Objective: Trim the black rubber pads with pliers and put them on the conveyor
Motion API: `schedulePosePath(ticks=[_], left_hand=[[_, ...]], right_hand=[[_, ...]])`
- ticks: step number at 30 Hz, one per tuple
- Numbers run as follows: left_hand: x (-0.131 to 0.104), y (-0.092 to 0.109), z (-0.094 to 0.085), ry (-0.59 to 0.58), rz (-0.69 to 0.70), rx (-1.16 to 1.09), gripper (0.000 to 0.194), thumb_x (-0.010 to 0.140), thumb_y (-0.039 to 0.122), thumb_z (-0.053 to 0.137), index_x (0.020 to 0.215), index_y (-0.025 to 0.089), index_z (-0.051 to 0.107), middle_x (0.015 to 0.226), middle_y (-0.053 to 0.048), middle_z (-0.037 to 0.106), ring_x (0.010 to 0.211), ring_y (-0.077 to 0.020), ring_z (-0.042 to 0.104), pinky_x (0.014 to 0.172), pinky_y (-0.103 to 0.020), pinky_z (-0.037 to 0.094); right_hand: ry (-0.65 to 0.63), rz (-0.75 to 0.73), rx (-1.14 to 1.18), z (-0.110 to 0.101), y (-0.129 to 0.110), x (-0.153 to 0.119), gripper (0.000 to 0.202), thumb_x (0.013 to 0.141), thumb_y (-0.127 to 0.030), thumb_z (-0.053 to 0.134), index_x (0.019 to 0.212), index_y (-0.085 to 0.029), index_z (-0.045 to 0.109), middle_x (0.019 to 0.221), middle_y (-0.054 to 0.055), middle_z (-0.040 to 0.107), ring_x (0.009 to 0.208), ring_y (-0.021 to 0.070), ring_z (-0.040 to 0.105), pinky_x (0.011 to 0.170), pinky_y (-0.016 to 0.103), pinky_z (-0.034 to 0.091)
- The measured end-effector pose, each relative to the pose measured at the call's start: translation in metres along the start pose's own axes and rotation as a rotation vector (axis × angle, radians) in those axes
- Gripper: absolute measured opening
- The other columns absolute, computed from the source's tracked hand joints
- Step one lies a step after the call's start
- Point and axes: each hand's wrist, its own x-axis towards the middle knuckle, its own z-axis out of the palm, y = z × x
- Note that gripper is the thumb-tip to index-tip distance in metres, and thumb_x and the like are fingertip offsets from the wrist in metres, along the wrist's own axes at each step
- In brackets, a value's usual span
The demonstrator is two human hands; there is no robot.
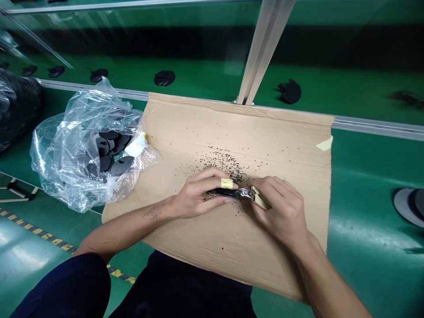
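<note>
My left hand (195,194) pinches a thin black plastic part (225,193) between thumb and fingers. Yellowish tape wraps one of its fingertips. Closed around cream handles, my right hand (281,207) grips a pair of nippers (245,193). Their metal jaws meet the right end of the black part; whether the blades are apart is too small to tell. Beneath both hands lies a sheet of brown cardboard (188,238), with many tiny black scraps (228,165) scattered mostly just beyond the fingers.
A clear plastic bag (73,150) of black rounded parts (122,165) sits at the left. Behind the cardboard runs a metal rail with an upright post (263,48). More black parts (164,78) lie on the green surface beyond. A grey-and-black round object (410,205) stands far right.
</note>
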Motion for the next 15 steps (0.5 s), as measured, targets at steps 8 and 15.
schedulePosePath(ticks=[8,15], left_hand=[[0.0005,0.0008,0.0015,-0.002,0.002,-0.058,0.020,0.093,0.027,0.068,0.108,0.014,0.069,0.095,-0.007,0.066,0.088,-0.0143,0.063,0.073,-0.026,0.056],[0.0004,0.0009,0.0036,0.025,-0.025,-0.080,0.021,0.092,0.028,0.069,0.108,0.014,0.070,0.096,-0.007,0.067,0.088,-0.0145,0.064,0.073,-0.026,0.056]], right_hand=[[0.042,-0.055,-0.131,-0.0031,-0.0009,0.0016,0.009,0.092,-0.012,0.058,0.088,-0.017,0.065,0.069,0.003,0.067,0.063,0.0165,0.057,0.060,0.030,0.042],[0.040,-0.027,-0.017,-0.0050,-0.0043,-0.0003,0.015,0.091,-0.009,0.054,0.092,-0.017,0.066,0.070,0.002,0.067,0.060,0.0134,0.058,0.057,0.026,0.042]])
